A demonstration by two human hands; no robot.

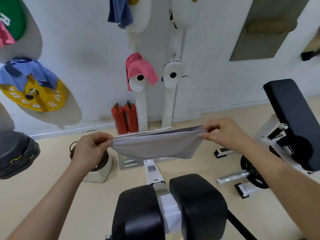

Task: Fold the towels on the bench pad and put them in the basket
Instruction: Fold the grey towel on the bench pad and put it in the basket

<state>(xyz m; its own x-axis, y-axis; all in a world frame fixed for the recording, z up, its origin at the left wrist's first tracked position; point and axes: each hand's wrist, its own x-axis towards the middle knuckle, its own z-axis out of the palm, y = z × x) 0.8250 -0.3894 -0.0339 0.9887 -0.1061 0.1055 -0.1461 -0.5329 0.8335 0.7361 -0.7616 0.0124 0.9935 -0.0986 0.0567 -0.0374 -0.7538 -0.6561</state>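
— From the head camera, how does the grey towel (155,148) look?
— Plain, doubled over, with layered top edges stretched straight and a sagging middle.
— Where is it?
— In the air, over the floor (52,187), beyond the two black pads (138,213).
— The hands?
— The left hand (88,149) pinches one upper corner and the right hand (223,132) pinches the other.

The left hand (90,149) is hiding most of the dark woven basket (103,161). The grey towel (155,147) is covering the far part of the white base plate (128,163). The bottom edge is cutting off the two black pads (138,213).
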